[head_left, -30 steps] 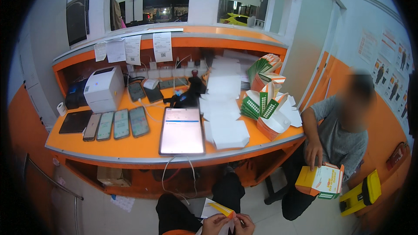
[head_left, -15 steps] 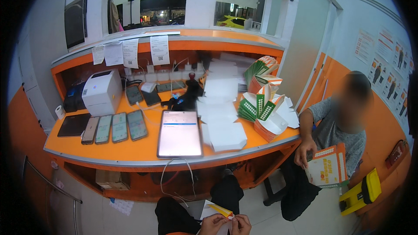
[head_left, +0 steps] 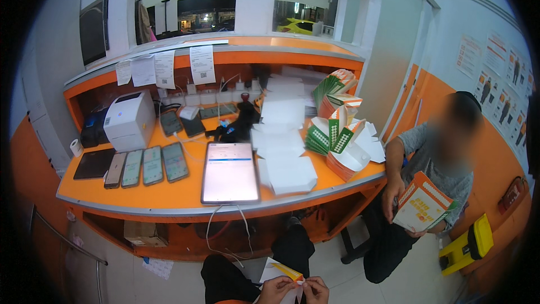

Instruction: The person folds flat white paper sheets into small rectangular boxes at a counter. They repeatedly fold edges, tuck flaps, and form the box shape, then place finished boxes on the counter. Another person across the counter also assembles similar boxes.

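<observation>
Low in the picture, over my lap, a partly folded white and yellow-orange card carton (head_left: pixel 288 271) is held between my hands. My left hand (head_left: pixel 274 290) pinches it from the left, fingers closed. My right hand (head_left: pixel 316 291) is closed on its right edge, fingertips close to the left ones. The carton's lower part is hidden by my hands. On the desk ahead lie white flat carton blanks (head_left: pixel 289 174) in an overlapping row. To their right stand nested green, orange and white folded cartons (head_left: pixel 346 157).
A co-worker (head_left: pixel 433 152) sits at the right, holding an orange and white carton (head_left: pixel 423 205). The orange desk (head_left: pixel 163 193) carries a tablet (head_left: pixel 229 171), several phones (head_left: pixel 152 165) and a white label printer (head_left: pixel 130 121). A white cable (head_left: pixel 247 231) hangs off its front. A yellow bin (head_left: pixel 469 245) stands right.
The co-worker's carton has turned more upright, and a second hand now shows under it. My hands stay on my carton, with the right one shifted slightly right. The view has moved slightly.
</observation>
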`<state>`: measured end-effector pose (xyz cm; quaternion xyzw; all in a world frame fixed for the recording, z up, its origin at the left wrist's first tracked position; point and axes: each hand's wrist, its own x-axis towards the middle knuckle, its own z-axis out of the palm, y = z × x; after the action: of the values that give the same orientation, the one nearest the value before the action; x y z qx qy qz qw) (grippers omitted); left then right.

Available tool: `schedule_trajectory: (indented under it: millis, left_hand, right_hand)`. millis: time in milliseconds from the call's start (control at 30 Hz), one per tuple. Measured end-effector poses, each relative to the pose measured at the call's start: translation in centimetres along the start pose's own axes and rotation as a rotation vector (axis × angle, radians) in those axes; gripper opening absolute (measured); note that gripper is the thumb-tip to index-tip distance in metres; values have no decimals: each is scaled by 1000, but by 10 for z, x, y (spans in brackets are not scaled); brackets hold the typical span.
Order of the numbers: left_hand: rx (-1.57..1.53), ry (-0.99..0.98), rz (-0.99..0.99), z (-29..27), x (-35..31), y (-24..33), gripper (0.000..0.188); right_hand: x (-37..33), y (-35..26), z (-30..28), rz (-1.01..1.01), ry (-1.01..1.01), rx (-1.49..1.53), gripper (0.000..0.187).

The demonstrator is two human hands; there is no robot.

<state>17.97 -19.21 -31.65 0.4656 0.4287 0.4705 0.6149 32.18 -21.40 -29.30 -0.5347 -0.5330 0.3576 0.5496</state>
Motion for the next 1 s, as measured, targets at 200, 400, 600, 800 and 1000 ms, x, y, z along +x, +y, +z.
schedule_trajectory:
  millis: [200,400,600,800,1000]
  left_hand:
    - [154,4,-35,-5,0,-6,15]
    - [86,55,-51,-4,-4,-23,14]
    - [35,97,-71,6,-12,-19,14]
    - [84,-51,-2,-7,-8,-8,12]
    - [-26,-125,-15,-8,2,-10,13]
  right_hand:
    - [3,-15,-4,-1,-62,-144,15]
    - [6,-24,-13,-2,-121,-114,17]
    - [0,-18,-13,144,-92,55,15]
    - [-4,-13,-15,247,0,215,13]
    - [-7,-25,-11,203,27,121,14]
